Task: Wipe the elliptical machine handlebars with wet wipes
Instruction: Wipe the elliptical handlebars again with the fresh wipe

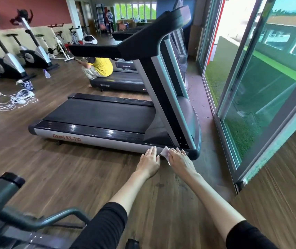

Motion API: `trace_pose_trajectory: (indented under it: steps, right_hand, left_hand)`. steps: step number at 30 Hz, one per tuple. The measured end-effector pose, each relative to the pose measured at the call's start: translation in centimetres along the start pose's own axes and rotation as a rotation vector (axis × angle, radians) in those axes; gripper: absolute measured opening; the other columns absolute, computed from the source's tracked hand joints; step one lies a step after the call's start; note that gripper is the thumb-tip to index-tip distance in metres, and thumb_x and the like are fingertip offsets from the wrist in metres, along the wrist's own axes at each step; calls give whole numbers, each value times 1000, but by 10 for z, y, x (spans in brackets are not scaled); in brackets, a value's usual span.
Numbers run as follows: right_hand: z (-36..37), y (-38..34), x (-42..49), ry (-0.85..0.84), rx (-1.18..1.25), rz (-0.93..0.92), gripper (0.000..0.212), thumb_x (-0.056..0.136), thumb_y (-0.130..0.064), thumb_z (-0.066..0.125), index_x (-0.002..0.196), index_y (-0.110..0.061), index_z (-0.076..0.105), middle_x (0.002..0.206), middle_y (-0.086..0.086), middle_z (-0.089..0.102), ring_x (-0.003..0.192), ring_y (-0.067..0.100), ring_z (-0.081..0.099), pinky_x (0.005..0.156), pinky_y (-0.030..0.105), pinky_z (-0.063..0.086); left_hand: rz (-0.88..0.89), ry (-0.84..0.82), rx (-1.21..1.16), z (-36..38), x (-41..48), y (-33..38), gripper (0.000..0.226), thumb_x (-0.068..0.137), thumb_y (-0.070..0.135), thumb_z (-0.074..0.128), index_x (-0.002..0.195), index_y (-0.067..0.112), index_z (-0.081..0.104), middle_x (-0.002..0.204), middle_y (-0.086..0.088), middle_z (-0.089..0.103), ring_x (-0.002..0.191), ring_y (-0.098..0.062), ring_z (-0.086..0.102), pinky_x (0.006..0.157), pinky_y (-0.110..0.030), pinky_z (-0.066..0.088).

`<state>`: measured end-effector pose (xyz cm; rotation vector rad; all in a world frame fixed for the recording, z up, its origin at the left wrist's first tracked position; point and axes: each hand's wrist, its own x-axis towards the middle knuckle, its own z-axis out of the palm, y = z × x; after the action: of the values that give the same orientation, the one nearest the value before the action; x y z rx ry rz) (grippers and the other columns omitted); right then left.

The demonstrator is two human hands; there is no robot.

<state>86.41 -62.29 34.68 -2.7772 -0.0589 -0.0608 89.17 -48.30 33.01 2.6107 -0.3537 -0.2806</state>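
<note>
Guessing barely started, all the wiping left to do: elliptical handlebars sitting near left, no wipe on them, well apart from both hands. Further right, left hand flat, fingers straight, holding nothing. Just beside it, wet wipe pinched in right hand, out by the treadmill.
</note>
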Motion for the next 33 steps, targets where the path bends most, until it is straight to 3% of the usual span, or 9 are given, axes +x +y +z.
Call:
trace_pose_trajectory:
  steps: [8,15,18,21,25,28,33]
  right_hand:
    - [29,-53,92,-115,-28,-116,44,103,-23,22,145,-11,32,150,6,34,142,20,23,116,29,9]
    - [43,-126,156,-87,-87,-317,40,103,-19,24,140,-10,37,141,4,45,134,22,34,110,28,18]
    - [51,-155,175,-95,-109,-408,39,102,-17,25,138,-9,38,139,4,46,130,20,36,107,27,21]
    - [56,-188,190,-133,-58,-464,41,103,-18,24,141,-8,34,143,6,43,134,21,34,110,28,19]
    - [60,-232,204,-192,27,-534,41,104,-20,24,141,-8,35,144,8,41,137,22,30,109,29,19]
    - [63,-266,214,-229,65,-627,38,103,-19,26,135,-6,42,135,9,49,130,24,38,106,29,23]
    - [69,-316,236,-307,80,-790,39,103,-19,26,138,-8,38,140,8,46,134,23,35,110,32,20]
  left_hand:
    - [-120,123,-23,-47,47,-65,54,104,24,27,152,6,10,160,-9,10,148,-18,9,118,-37,10]
    - [-269,216,-13,-98,66,-135,53,104,25,26,151,4,12,160,-10,13,147,-18,12,116,-37,14]
    - [-314,265,22,-116,60,-158,61,100,36,17,150,2,14,159,-11,16,146,-18,17,113,-35,19]
    - [-362,361,25,-135,52,-179,52,104,23,27,150,2,16,158,-12,19,145,-19,20,113,-35,18]
    - [-454,516,-11,-159,37,-209,52,103,24,25,150,2,19,156,-13,24,144,-22,24,114,-35,19]
    - [-555,572,-25,-175,24,-231,52,104,21,30,150,3,17,157,-13,21,145,-23,20,115,-34,16]
    - [-698,704,-88,-202,6,-251,51,104,22,26,152,7,12,160,-8,13,148,-21,11,117,-34,8]
